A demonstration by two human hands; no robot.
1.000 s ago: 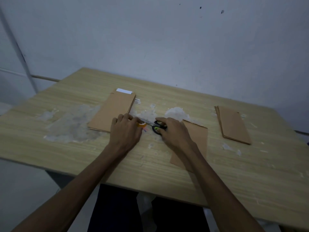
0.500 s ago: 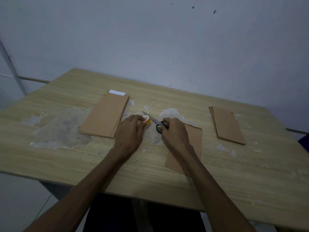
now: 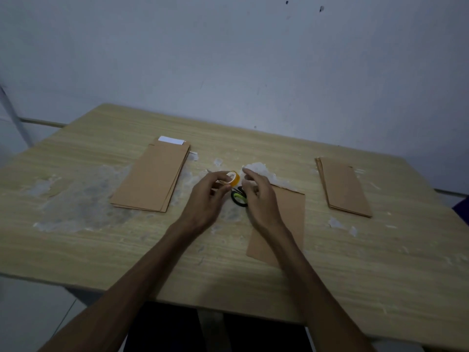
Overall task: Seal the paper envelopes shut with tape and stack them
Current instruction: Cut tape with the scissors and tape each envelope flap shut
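My left hand (image 3: pixel 206 196) holds a small orange roll of tape (image 3: pixel 233 178) between thumb and fingers, lifted slightly above the table. Close to the roll's right side, my right hand (image 3: pixel 258 196) has loosely bent fingers and grips nothing that I can see. Scissors with black and green handles (image 3: pixel 238 198) lie on the table between the two hands. One brown paper envelope (image 3: pixel 286 219) lies flat under my right wrist. A stack of brown envelopes (image 3: pixel 152 179) sits at the left, and a smaller stack (image 3: pixel 344 188) at the right.
The wooden table (image 3: pixel 380 262) carries patches of white residue (image 3: pixel 76 199) at the left and centre. A white strip (image 3: pixel 171 140) shows at the far end of the left stack. A grey wall stands behind the table.
My right hand has let go of the scissors, which now lie on the table. My left hand has raised the tape roll, and my right hand has moved beside it.
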